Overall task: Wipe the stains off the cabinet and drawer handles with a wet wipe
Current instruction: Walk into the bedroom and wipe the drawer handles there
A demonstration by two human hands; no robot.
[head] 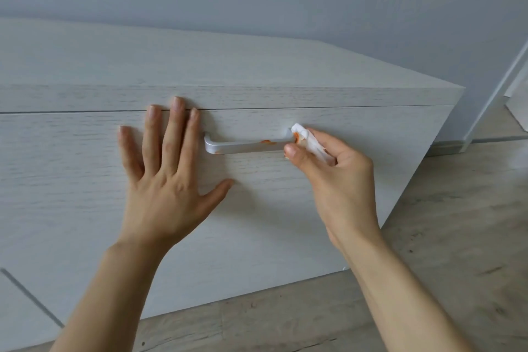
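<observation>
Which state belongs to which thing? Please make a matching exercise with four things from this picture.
Things:
1. left hand
2. right hand
3. drawer handle
4. wet wipe

States:
A. carries an orange stain on its bar
B. pinched between thumb and fingers
C. lies flat on the drawer front
D. holds the wipe at the handle's right end

Pairs: 1-C, 2-D, 3-A, 4-B

Soft, even daylight throughout — bright, cool, no harsh glare. Faint shadows under the left hand [168, 180] and right hand [337, 180] on the drawer front [85, 194], and a thin one beneath the handle [245, 146]. Dull sheen along that metal. Slight softness overall, fingertips a little blurred. Wide-angle bending at the edges — cabinet top [200, 60] lines slanting, floor [457, 237] tilted.
</observation>
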